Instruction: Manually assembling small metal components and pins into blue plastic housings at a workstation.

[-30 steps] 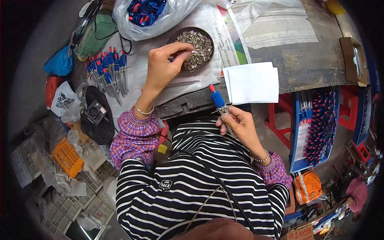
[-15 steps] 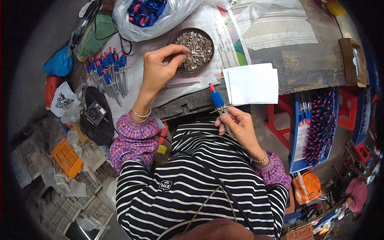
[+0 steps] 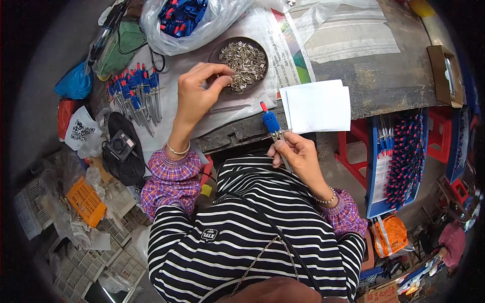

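My right hand (image 3: 298, 154) grips a drawing compass (image 3: 271, 122) by its metal legs, just off the table's front edge. Its blue head with a red tip points up and away from me. With thumb and forefinger pinched together, my left hand (image 3: 196, 93) is at the near left side of a round dark bowl (image 3: 266, 53). Small silvery metal cylinders (image 3: 246, 61) fill the bowl. Whatever the left fingertips hold, if anything, is too small to make out. Left of that hand, several similar compasses (image 3: 135, 88) lie in a bunch, legs toward me.
A clear plastic bag (image 3: 222, 22) of blue and red parts sits at the back. White paper sheets (image 3: 318, 108) lie right of the compass, and a thin rod (image 3: 230, 107) near the bowl. A blue tray (image 3: 374, 166) of compasses rests on red stools (image 3: 351, 151) at right.
My left hand has drawn slightly left and toward me, its fingertips pinched at the bowl's edge. The compass in my right hand has shifted slightly left.
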`<action>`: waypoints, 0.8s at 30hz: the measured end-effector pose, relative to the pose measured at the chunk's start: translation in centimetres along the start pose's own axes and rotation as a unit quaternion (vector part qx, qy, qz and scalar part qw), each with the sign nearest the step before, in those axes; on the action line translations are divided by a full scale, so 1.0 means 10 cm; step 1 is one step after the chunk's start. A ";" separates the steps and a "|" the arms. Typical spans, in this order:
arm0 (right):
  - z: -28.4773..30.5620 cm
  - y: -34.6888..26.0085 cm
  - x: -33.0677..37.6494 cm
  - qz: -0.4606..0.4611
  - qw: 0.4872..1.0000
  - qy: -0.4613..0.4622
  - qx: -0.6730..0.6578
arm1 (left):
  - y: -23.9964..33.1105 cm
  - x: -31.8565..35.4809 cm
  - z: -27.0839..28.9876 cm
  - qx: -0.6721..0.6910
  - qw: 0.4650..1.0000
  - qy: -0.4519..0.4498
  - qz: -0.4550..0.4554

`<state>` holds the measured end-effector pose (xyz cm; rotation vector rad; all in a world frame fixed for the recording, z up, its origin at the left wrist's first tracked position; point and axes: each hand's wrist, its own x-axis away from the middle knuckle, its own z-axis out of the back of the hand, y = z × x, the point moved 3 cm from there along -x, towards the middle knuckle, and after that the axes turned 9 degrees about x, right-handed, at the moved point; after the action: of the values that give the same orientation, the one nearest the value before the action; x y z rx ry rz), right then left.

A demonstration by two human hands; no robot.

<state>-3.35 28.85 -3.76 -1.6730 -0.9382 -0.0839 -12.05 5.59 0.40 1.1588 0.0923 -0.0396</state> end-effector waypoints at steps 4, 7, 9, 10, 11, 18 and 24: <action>0.00 0.01 -0.01 -0.001 1.000 0.000 0.000 | 0.08 -0.02 -0.02 -0.199 0.974 -0.028 -0.100; -0.01 0.01 -0.02 0.004 1.000 -0.002 -0.001 | 0.00 -0.02 -0.06 -0.221 0.967 -0.030 -0.124; -0.02 0.01 -0.02 0.002 1.000 -0.010 -0.001 | -0.02 -0.02 -0.07 -0.221 0.966 -0.030 -0.131; -0.02 0.01 -0.02 0.002 1.000 -0.010 -0.001 | -0.03 -0.02 -0.06 -0.206 0.970 -0.027 -0.126; -0.03 0.01 -0.02 0.004 1.000 -0.008 -0.002 | -0.05 -0.03 -0.06 -0.190 0.974 -0.026 -0.122; -0.04 -0.02 -0.03 0.004 1.000 -0.002 -0.015 | -0.02 -0.03 0.02 -0.010 0.999 -0.017 -0.035; -0.06 -0.02 -0.05 0.010 1.000 -0.005 -0.015 | -0.05 0.06 0.01 0.180 0.979 0.011 0.091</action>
<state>-3.59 28.03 -3.66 -1.7116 -0.9319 -0.0761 -11.52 5.25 -0.08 1.5265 -0.0042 0.1237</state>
